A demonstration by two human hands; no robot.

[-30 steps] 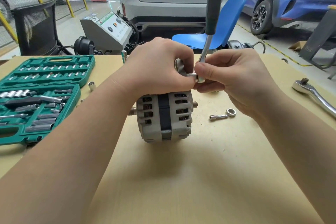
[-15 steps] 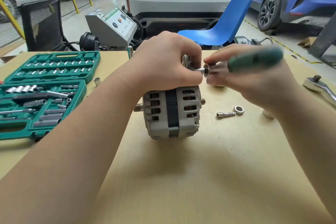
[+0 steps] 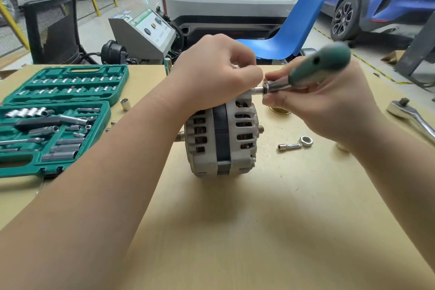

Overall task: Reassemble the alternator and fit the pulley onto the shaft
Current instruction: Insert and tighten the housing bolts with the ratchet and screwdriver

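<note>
The grey alternator (image 3: pixel 221 139) stands on its edge in the middle of the wooden table (image 3: pixel 235 231), its shaft ends pointing left and right. My left hand (image 3: pixel 211 73) grips its top. My right hand (image 3: pixel 324 103) holds a green-handled socket driver (image 3: pixel 313 73) lying nearly level, its metal tip at the alternator's upper right, beside my left fingers. A brass-coloured pulley (image 3: pixel 280 110) lies on the table behind my right hand, mostly hidden. A loose nut (image 3: pixel 306 141) and a small bit adapter (image 3: pixel 289 146) lie right of the alternator.
An open green socket set case (image 3: pixel 54 115) fills the table's left side, with a loose socket (image 3: pixel 125 103) beside it. A ratchet wrench (image 3: pixel 412 115) lies at the right edge. Beyond the table stand a blue chair (image 3: pixel 289 30), a grey machine (image 3: pixel 146 33) and parked cars.
The driver swung down from upright to nearly level, its tip staying at the alternator's upper right. My right hand turned with it. The left hand kept its grip.
</note>
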